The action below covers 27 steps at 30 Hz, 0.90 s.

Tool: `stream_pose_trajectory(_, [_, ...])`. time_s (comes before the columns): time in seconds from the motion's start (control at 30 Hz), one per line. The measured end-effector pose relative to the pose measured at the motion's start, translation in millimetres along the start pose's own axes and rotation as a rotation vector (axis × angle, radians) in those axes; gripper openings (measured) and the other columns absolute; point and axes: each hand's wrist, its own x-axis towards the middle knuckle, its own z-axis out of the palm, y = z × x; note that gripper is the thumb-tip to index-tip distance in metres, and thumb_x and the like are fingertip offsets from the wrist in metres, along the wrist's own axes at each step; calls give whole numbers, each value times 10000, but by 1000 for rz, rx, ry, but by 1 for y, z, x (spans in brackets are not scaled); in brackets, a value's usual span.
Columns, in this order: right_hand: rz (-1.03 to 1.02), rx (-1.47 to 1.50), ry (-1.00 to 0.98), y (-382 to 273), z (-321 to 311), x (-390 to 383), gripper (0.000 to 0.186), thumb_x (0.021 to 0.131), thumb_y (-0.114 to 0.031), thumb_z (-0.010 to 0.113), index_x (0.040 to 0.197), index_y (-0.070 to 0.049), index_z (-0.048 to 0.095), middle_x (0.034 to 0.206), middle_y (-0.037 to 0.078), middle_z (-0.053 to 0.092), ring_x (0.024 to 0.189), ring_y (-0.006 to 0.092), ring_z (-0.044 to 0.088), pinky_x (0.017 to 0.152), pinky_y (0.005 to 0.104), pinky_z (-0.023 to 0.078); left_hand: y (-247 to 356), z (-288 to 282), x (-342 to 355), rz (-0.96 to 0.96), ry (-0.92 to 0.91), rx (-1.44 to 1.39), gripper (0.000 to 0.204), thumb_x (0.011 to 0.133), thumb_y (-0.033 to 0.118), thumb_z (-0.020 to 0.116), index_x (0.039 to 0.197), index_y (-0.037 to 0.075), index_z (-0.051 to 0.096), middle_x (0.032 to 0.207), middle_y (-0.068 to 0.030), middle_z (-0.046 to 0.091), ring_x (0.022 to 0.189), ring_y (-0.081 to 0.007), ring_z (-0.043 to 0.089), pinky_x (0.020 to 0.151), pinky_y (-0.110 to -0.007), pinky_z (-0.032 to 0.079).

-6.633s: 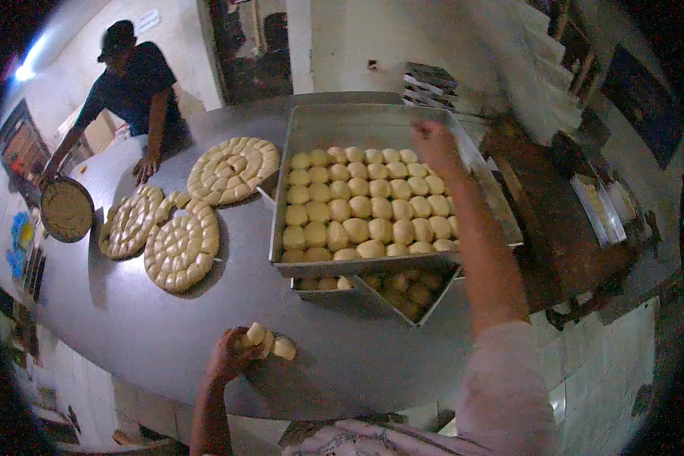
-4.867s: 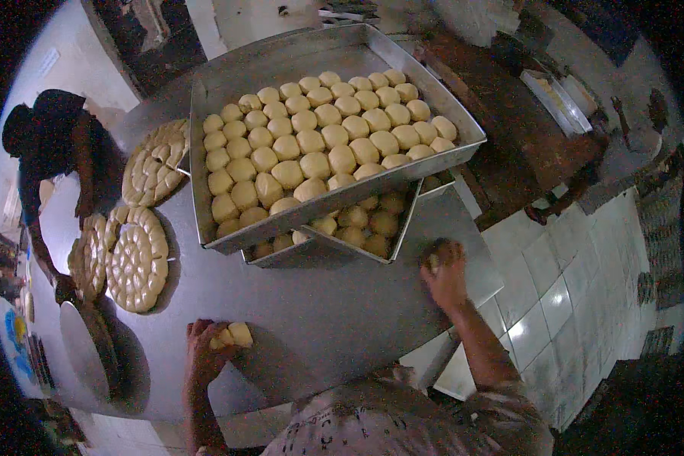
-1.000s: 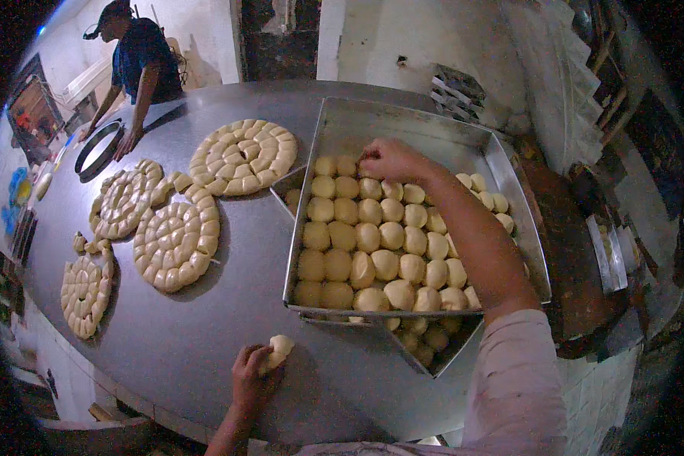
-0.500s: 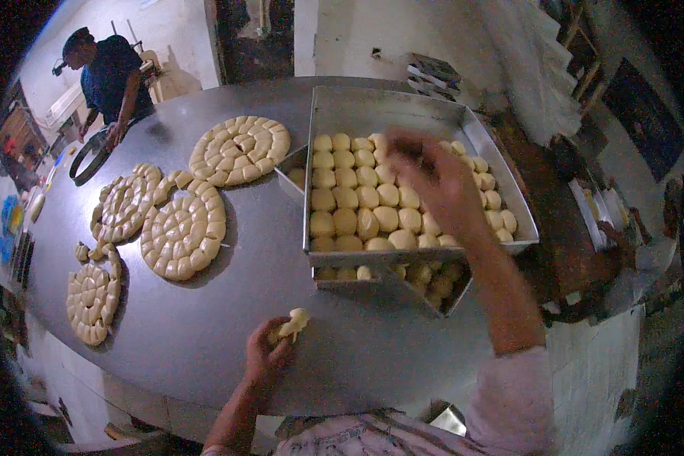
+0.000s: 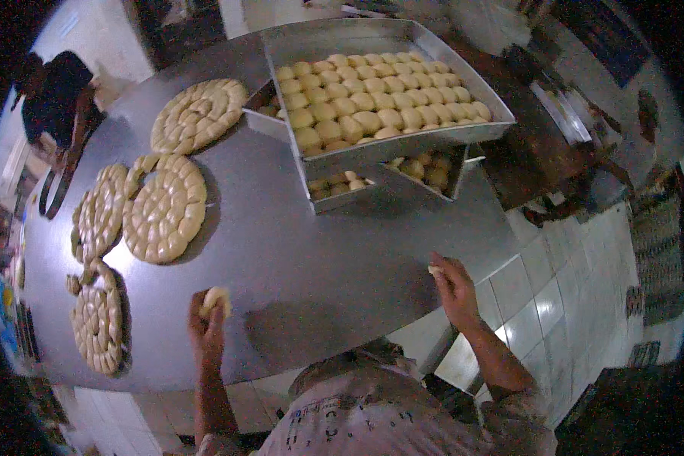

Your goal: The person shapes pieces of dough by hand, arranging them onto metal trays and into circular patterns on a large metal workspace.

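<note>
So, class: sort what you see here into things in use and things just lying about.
In use: left hand holding a dough ball; right hand on a dough piece; top tray of dough balls.

Lying about: round dough coils; lower tray.

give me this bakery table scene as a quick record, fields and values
left hand: holds a dough piece over the metal table
right hand: at the table's near edge, pinching a small bit of dough
top tray: rows of dough balls, stacked on lower trays
round dough coils: on the table's left side
other person: at far left
</note>
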Motion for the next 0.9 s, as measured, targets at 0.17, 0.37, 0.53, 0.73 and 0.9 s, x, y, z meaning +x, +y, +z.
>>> stream_pose_trajectory(0.17, [-87,-647,324,56,16,71,366,830,-230,518,1152,-61,480,1088,193,483,1028,374,433,930,469,289,6,32,-8,-131,-165,-65,212,835,150,549,1011,45,494,898,-49,537,822,-139,508,730,-272,425])
stream_pose_trajectory(0.37, [-171,-149,45,56,42,21,336,758,-247,600,957,5,500,1041,209,501,1021,388,444,888,490,333,-5,38,3,-43,-331,-133,272,792,102,588,1037,48,483,954,-66,515,841,-143,513,731,-279,445])
stream_pose_trajectory(0.53, [44,-517,463,115,2,93,221,732,-182,589,871,-26,519,908,189,513,894,354,480,786,460,384,24,98,5,8,-462,69,428,760,64,615,1148,61,434,1073,-88,475,960,-168,489,803,-302,440])
stream_pose_trajectory(0.73, [-20,58,174,85,-5,72,178,705,-113,584,831,-11,511,865,190,505,839,352,476,742,449,390,-6,120,25,-70,-404,-82,399,770,56,621,1131,57,451,1049,-83,527,949,-163,515,801,-281,433])
stream_pose_trajectory(0.9, [-167,-446,160,119,-18,81,228,733,-169,588,911,-43,521,1007,165,511,944,345,474,819,455,401,8,170,29,-22,-379,44,298,783,68,618,1049,32,491,972,-79,567,898,-157,543,772,-271,447])
